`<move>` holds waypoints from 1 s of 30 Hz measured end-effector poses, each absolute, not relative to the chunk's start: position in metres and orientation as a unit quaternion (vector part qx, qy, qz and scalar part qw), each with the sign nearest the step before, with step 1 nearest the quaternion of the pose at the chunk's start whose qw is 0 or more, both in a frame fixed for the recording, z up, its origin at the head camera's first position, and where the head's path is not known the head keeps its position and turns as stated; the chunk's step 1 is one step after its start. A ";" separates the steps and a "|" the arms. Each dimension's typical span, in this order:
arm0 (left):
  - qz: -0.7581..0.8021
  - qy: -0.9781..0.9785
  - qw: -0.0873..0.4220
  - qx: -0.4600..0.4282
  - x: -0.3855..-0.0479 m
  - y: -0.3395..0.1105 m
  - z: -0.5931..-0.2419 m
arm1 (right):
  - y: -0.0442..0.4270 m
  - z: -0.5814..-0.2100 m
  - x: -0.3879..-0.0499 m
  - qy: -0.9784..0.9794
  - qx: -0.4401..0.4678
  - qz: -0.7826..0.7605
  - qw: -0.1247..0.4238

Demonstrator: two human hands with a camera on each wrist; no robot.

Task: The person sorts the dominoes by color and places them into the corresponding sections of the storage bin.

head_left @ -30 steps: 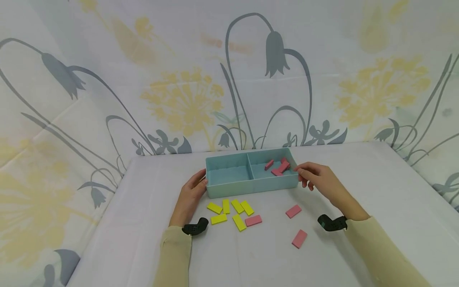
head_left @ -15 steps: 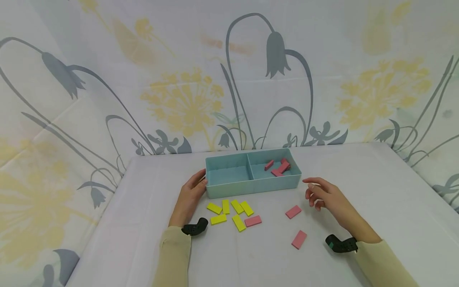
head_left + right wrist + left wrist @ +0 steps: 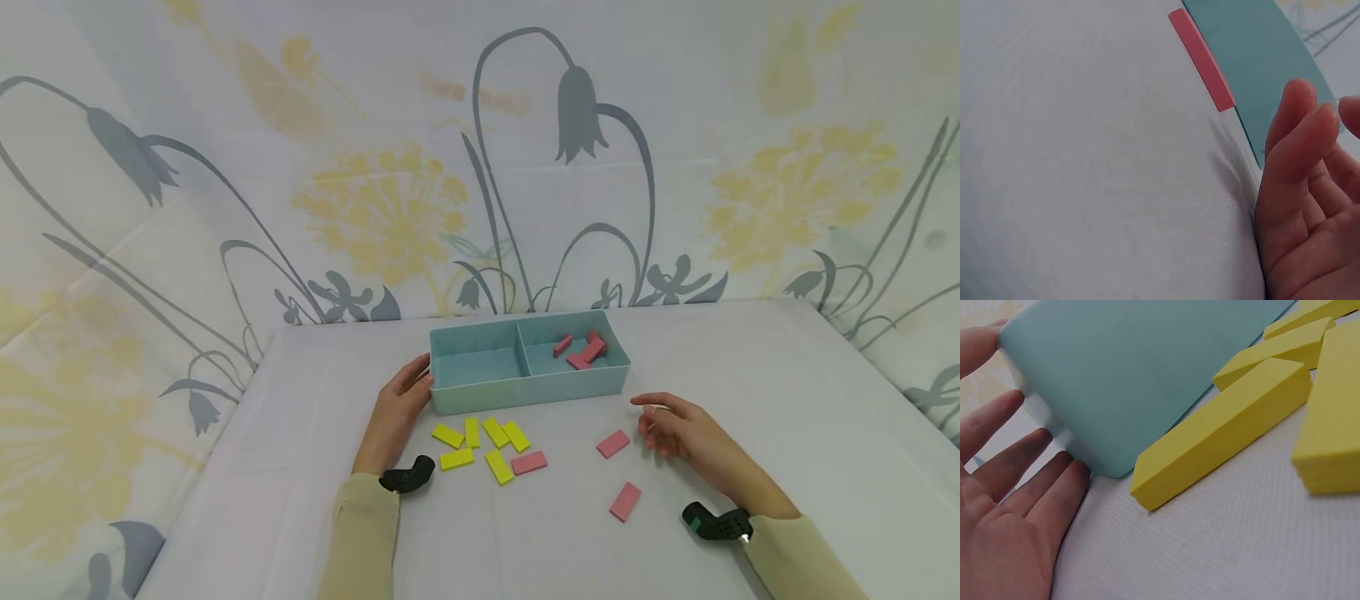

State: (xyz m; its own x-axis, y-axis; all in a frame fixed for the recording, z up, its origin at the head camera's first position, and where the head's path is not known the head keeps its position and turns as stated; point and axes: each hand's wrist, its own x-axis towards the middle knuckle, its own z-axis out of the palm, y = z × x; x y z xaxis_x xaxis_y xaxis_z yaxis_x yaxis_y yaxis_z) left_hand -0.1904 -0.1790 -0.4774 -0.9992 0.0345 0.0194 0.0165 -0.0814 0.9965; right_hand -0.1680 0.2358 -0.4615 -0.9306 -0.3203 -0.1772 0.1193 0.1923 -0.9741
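A light blue box point(image 3: 480, 396) with two compartments stands at the back of the table. My left hand point(image 3: 393, 417) rests on its left end; in the left wrist view the fingertips point(image 3: 1007, 403) touch the box's end wall point(image 3: 1116, 369). Several yellow blocks point(image 3: 457, 459) lie before the box. Pink blocks point(image 3: 592, 349) lie in the right compartment; the left one holds nothing. On the table are three more pink blocks, one point(image 3: 529, 462) beside the yellow ones. My right hand point(image 3: 697, 442) holds nothing, fingers loosely bent, right of another pink block point(image 3: 613, 443).
The third pink block point(image 3: 626, 502) lies nearer the front. White cloth point(image 3: 510, 550) covers the table, and a flower-patterned curtain point(image 3: 390, 100) hangs behind the box. Each wrist wears a black camera point(image 3: 408, 475).
My right hand has left the box's right front corner and come down toward me, slightly to the right. The left hand, the box and the blocks stay where they were.
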 end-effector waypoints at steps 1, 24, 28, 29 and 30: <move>0.735 0.677 0.006 0.019 -0.191 -0.179 -0.477 | 0.236 -0.462 -0.168 0.748 -0.066 -0.636 0.176; 0.716 0.697 0.021 0.025 -0.180 -0.176 -0.460 | 0.226 -0.466 -0.164 0.830 -0.119 -0.508 0.197; 0.722 0.692 0.017 0.021 -0.184 -0.177 -0.465 | 0.225 -0.465 -0.165 0.837 -0.139 -0.494 0.192; 0.723 0.691 0.016 0.019 -0.185 -0.177 -0.467 | 0.225 -0.465 -0.165 0.837 -0.140 -0.493 0.194; 0.724 0.690 0.016 0.017 -0.186 -0.178 -0.469 | 0.225 -0.465 -0.164 0.837 -0.144 -0.490 0.195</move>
